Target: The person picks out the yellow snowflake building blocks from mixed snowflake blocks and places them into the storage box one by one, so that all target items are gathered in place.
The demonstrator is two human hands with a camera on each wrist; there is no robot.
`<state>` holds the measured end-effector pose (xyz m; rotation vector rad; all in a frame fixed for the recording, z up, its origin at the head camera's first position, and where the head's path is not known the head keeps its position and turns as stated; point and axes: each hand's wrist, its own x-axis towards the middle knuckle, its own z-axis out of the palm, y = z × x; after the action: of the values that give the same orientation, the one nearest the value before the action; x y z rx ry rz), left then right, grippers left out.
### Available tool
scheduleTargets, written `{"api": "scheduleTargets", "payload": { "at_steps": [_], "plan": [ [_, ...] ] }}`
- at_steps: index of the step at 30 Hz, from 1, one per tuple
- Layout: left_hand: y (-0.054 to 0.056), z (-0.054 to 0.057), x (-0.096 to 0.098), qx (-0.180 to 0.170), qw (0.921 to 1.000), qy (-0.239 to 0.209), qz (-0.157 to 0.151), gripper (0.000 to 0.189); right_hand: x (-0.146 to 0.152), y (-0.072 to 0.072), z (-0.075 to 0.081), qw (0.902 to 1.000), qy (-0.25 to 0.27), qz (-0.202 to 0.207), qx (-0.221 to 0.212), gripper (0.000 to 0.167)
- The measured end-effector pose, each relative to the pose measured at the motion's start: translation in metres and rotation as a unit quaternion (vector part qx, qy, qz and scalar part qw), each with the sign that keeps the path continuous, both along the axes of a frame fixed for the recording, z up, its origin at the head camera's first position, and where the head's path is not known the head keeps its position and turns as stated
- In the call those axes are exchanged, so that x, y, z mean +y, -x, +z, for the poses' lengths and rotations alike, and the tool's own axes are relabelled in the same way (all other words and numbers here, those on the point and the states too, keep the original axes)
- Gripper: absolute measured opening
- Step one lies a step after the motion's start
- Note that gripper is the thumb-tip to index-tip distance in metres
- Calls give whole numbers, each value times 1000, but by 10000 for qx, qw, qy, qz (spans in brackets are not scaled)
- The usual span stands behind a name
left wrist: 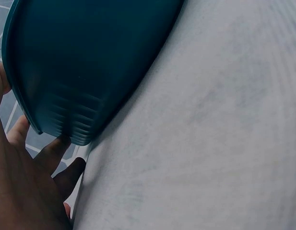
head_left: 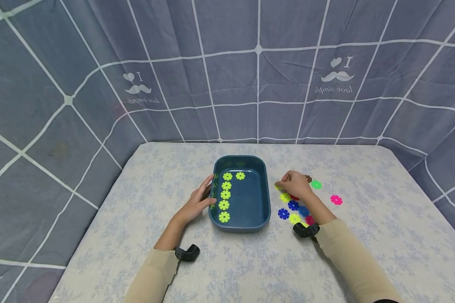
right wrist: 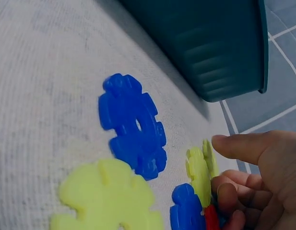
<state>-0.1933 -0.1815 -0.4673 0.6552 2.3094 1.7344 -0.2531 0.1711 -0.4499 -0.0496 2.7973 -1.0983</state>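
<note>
My left hand rests against the left wall of a dark teal rectangular tray, fingers spread along the rim and outer side. Inside the tray, yellow-green notched discs form a column by the left wall, and one more disc lies right of the top one. Beyond the tray's right side, my right hand has its thumb and fingertips at opposite edges of a yellow disc. Close to that hand are another yellow disc and a blue disc on the table; the palm hides part of the pile.
More loose discs lie around the right forearm, among them a green disc, a pink disc and a brown disc. The patterned tablecloth covers the table. A grey-blue curtain hangs behind and at the sides.
</note>
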Motion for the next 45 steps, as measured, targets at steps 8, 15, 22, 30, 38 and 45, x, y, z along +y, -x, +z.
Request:
{"api": "scheduleTargets", "payload": {
  "at_steps": [8,15,22,30,38,45],
  "plan": [
    [0,0,0,25,10000,0,-21,73,-3,3,1,9992,-378,110,-15,34],
    [0,0,0,36,10000,24,-11,73,-5,2,3,9984,-548,154,67,35],
    [0,0,0,43,10000,36,-11,73,-7,-2,4,9979,-569,185,251,35],
    [-1,1,1,40,10000,6,-23,73,-8,-2,1,9973,-61,233,695,25],
    [-1,1,1,39,10000,31,0,73,-8,1,8,9968,132,-68,784,26],
    [-1,0,1,-9,9999,111,67,73,-9,-1,20,9943,538,-73,919,27]
  ]
}}
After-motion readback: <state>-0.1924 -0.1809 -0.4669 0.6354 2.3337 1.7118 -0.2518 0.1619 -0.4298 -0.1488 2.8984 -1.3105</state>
